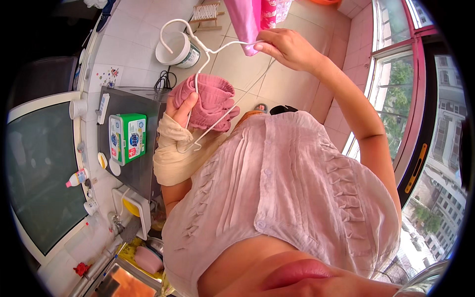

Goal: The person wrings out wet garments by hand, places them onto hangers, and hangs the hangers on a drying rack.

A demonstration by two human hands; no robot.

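Note:
A white coated wire hanger (208, 50) spans the space between my two hands, its hook toward the upper left. My left hand (181, 110) grips a bunched dusty-pink garment (217, 99) with a gathered edge. The thumb of that hand presses one hanger arm against the cloth. A beige cloth (174, 156) is wrapped over my left wrist and forearm. My right hand (287, 46) pinches the hanger's other end. Just behind its fingertips hangs a bright pink satiny cloth (245, 22); whether the fingers touch it I cannot tell.
A white bucket (174, 50) and a wooden frame wound with cord (206, 13) stand on the tiled floor (232, 63). To the left, a green-and-white detergent box (128, 139) sits on a dark grey appliance (143, 100). Windows (397, 85) line the right side.

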